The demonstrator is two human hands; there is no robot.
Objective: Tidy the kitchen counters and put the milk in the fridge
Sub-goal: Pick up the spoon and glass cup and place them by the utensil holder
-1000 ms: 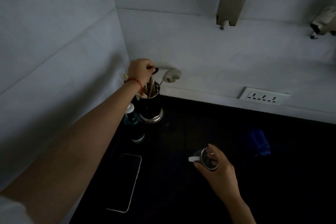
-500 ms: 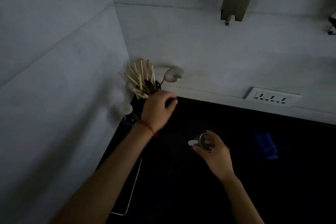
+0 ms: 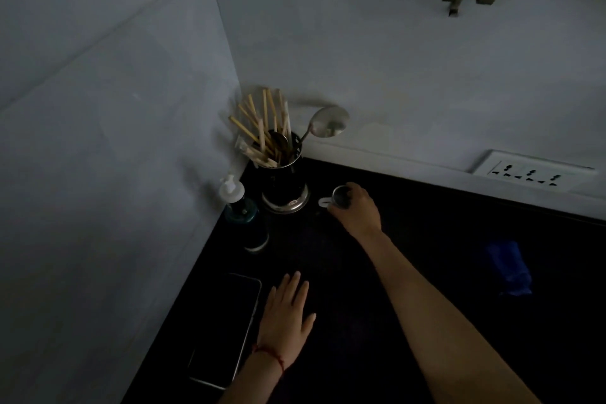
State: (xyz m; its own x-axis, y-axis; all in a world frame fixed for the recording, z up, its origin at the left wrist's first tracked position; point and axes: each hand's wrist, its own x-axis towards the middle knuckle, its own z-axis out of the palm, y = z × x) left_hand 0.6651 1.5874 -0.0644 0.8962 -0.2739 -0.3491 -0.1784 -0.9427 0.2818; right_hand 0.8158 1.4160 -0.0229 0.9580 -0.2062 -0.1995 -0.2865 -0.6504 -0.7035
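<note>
A: Layout, big to small?

B: Dark worktop runs into a corner of pale walls. White socket strip sits on the back wall, right side. Phone lies flat, screen up, near the left edge. Metal utensil holder stands in the corner, packed with wooden sticks, a metal spoon leaning out to the right. Blue cloth lies on the right, well apart from everything. Pump bottle stands just left of the holder, in front of it.

A: Hands?

B: Right hand reaches far in, fingers curled round the rim of a small cup. Cup sits low at the worktop, just right of the holder's base, white handle pointing left toward it. Can't tell if the cup touches the surface. Left hand is released: fingers straight, palm down, flat over the worktop just right of the phone, holding nothing. Red thread on that wrist.

A: Gap between hands?

B: Well apart. Cup is only at the right hand; left is nearer the camera, beside the phone.
</note>
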